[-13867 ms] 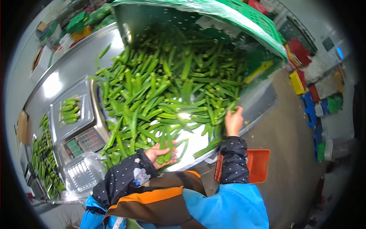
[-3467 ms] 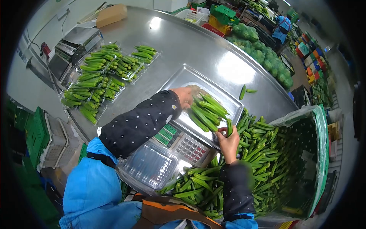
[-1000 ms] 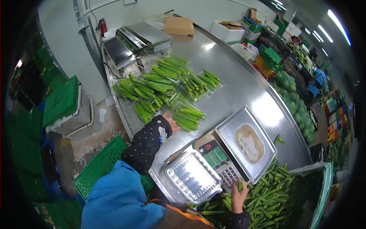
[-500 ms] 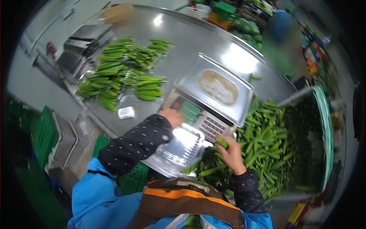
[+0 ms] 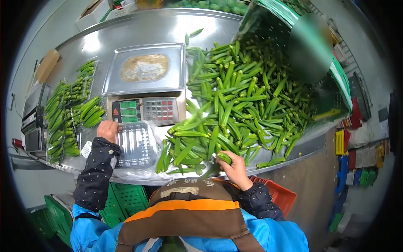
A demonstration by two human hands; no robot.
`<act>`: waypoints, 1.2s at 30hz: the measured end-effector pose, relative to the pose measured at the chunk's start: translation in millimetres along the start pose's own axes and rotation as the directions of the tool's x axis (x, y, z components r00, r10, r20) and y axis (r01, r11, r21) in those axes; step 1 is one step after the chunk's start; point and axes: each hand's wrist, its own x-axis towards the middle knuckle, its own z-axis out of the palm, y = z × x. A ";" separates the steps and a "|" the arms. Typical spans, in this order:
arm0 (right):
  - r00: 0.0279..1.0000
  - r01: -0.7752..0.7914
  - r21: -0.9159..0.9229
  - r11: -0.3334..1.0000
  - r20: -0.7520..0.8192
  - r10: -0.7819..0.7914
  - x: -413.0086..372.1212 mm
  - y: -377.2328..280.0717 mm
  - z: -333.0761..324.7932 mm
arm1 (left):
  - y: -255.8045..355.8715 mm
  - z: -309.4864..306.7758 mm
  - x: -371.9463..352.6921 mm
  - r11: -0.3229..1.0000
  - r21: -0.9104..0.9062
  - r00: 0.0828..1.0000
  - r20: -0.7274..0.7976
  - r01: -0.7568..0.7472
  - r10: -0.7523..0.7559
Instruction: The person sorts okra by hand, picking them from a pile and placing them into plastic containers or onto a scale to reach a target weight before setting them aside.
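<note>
My right hand [image 5: 234, 169] is closed around a green okra pod [image 5: 224, 158] at the near edge of a large okra pile [image 5: 235, 96]. My left hand [image 5: 108, 131] has its fingers curled at the upper left corner of a clear plastic tray [image 5: 136, 147], which holds nothing. Just beyond that tray stands a digital scale [image 5: 145, 110] with lit green displays. Its metal pan [image 5: 145, 69] is bare, with a worn brownish patch in the middle.
Filled okra trays [image 5: 69, 119] stand at the left of the steel table [image 5: 201, 27], near a metal machine [image 5: 34, 119]. A green-rimmed crate [image 5: 340, 80] lies tipped behind the pile. Below the table are green crates [image 5: 121, 206] and a red crate [image 5: 279, 195].
My view has turned to the right, so the scale and trays sit further left. The left hand stays at the tray's corner, and the right hand still holds an okra pod.
</note>
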 end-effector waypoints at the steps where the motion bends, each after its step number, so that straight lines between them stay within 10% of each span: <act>1: 1.000 0.011 0.018 1.000 -0.005 -0.011 -2.6 1.9 -1.9 | -0.8 -0.5 0.3 1.000 0.006 1.000 0.003 0.009 -0.009; 8: 0.989 -0.055 -0.054 0.997 -0.138 0.047 -20.0 27.4 -46.2 | 3.3 -23.2 18.1 0.998 0.049 0.985 0.167 -0.044 0.035; 11: 0.963 -0.175 0.072 0.982 -0.195 0.186 -24.8 40.4 -65.9 | -2.2 -44.1 34.5 0.914 0.115 0.745 0.544 0.388 -0.385; 14: 0.955 -0.203 0.085 0.975 -0.204 0.217 -22.2 43.8 -79.4 | 16.2 -46.9 59.5 1.000 -0.018 0.941 0.338 -0.014 0.019; 18: 0.940 -0.245 0.143 0.959 -0.209 0.271 -14.0 43.8 -89.5 | -35.0 10.5 -14.9 0.982 -0.048 0.909 0.389 0.182 -0.149; 26: 0.963 -0.192 0.100 0.976 -0.172 0.207 6.7 48.4 -82.4 | 17.6 -7.6 -0.5 0.973 0.220 0.998 0.010 -0.063 0.062; 36: 0.966 -0.168 -0.016 0.986 -0.203 0.161 25.1 62.2 -94.8 | 21.2 -7.7 -0.8 0.962 0.272 1.000 -0.001 0.019 -0.020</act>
